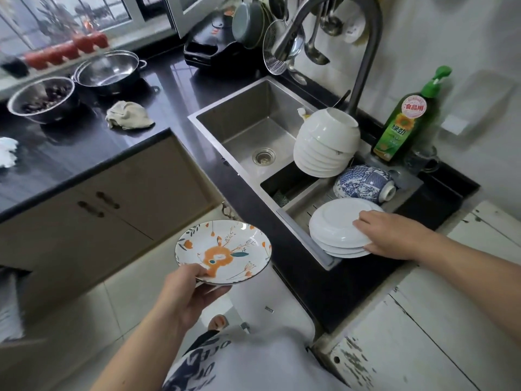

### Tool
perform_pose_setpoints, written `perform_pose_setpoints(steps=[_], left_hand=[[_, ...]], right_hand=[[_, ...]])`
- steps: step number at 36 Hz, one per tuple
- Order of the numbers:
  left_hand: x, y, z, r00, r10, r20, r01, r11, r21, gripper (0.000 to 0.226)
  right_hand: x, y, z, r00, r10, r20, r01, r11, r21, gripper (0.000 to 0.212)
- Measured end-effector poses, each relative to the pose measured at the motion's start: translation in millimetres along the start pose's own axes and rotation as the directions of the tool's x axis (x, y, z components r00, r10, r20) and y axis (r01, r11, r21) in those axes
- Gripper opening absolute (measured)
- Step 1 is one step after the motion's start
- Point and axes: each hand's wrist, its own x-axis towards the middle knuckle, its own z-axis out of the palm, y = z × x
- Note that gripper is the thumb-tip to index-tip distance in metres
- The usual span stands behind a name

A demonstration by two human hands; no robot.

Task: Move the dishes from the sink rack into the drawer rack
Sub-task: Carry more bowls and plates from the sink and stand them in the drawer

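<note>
A stack of white plates [335, 230] lies upside down at the near end of the sink rack [303, 221], the tray set into the right part of the steel sink [253, 119]. The right hand [387, 234] rests on the stack's right edge, fingers laid over the top plate's underside and thumb down by the rim — whether it actually grips the plate I cannot tell. Just behind the stack lie blue patterned bowls [363, 182] on their sides, and beyond them a tilted stack of white bowls [324, 145], upside down. The left hand [191, 292] holds a floral plate [222, 251] face up over the floor, out in front of the counter — thumb on the rim, fingers beneath. A green dish soap bottle [406, 119] stands behind the sink, beside the faucet [363, 46]. On the dark counter [84, 148] to the left are a crumpled cloth [128, 115] and two steel pots [107, 70].
</note>
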Motion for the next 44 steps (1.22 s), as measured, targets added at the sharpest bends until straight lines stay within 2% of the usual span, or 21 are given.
perform_pose_setpoints(steps=[5, 8, 11, 20, 23, 26, 28, 29, 30, 32, 33, 34, 35, 36, 38, 44], left_hand=[[1, 1, 3, 1.000, -0.005, -0.007, 0.005, 1.000, 0.020, 0.027], [2, 2, 5, 1.000, -0.002, -0.012, 0.002, 0.999, 0.039, 0.027], [4, 4, 5, 1.000, 0.011, -0.022, -0.010, 0.998, 0.055, 0.028], [-7, -5, -18, 0.999, 0.022, -0.048, -0.019, 0.998, 0.064, 0.033], [-10, -5, -30, 0.998, 0.017, -0.057, -0.013, 0.998, 0.062, 0.036], [-12, -3, -42, 0.998, 0.016, -0.053, -0.014, 0.999, 0.038, 0.036], [-14, -1, -54, 0.999, 0.017, -0.049, -0.016, 1.000, 0.013, 0.034], [-14, -1, -59, 0.998, 0.017, -0.053, -0.016, 1.000, 0.004, 0.032], [-15, -1, -64, 0.999, 0.014, -0.052, -0.015, 1.000, -0.006, 0.031], [-19, 0, -80, 0.999, 0.017, -0.044, -0.019, 0.999, -0.029, 0.028], [-22, 1, -93, 0.999, 0.022, -0.047, -0.024, 0.999, -0.042, 0.027], [-24, 2, -101, 0.998, 0.023, -0.053, -0.026, 0.998, -0.051, 0.026], [-27, 2, -114, 0.998, 0.025, -0.065, -0.029, 0.998, -0.058, 0.025], [-29, 4, -130, 0.996, 0.033, -0.080, -0.038, 0.997, -0.064, 0.025], [-32, 6, -167, 0.991, 0.052, -0.125, -0.062, 0.995, -0.077, 0.026], [-35, 14, -298, 0.947, 0.128, -0.295, -0.199, 0.954, -0.225, 0.036]], right_hand=[[6, 1, 4, 0.985, 0.084, -0.148, -0.094, 0.993, -0.064, 0.032], [16, -7, 13, 0.955, 0.096, -0.280, -0.131, 0.986, -0.107, 0.029], [25, -17, 20, 0.924, 0.115, -0.365, -0.181, 0.972, -0.153, 0.018], [29, -13, 33, 0.817, 0.062, -0.574, -0.208, 0.959, -0.193, 0.021], [21, -22, 15, 0.767, 0.137, -0.627, -0.218, 0.974, -0.055, 0.020], [11, -49, -9, 0.646, 0.368, -0.668, -0.239, 0.929, 0.281, 0.027], [8, -80, -31, 0.545, 0.579, -0.606, -0.211, 0.795, 0.569, 0.029], [8, -94, -42, 0.494, 0.690, -0.529, -0.181, 0.676, 0.714, 0.027], [9, -108, -53, 0.449, 0.796, -0.405, -0.150, 0.514, 0.845, 0.022], [12, -144, -73, 0.405, 0.910, -0.086, 0.006, 0.091, 0.996, 0.017], [15, -166, -82, 0.441, 0.894, 0.072, 0.121, -0.139, 0.983, 0.023], [16, -184, -86, 0.507, 0.838, 0.200, 0.209, -0.345, 0.915, 0.031], [17, -205, -87, 0.572, 0.772, 0.275, 0.243, -0.480, 0.843, 0.038], [19, -229, -87, 0.625, 0.715, 0.315, 0.228, -0.552, 0.802, 0.044], [23, -271, -82, 0.690, 0.639, 0.340, 0.184, -0.609, 0.771, 0.049], [31, -394, -96, 0.756, 0.527, 0.388, 0.076, -0.660, 0.748, 0.026]])
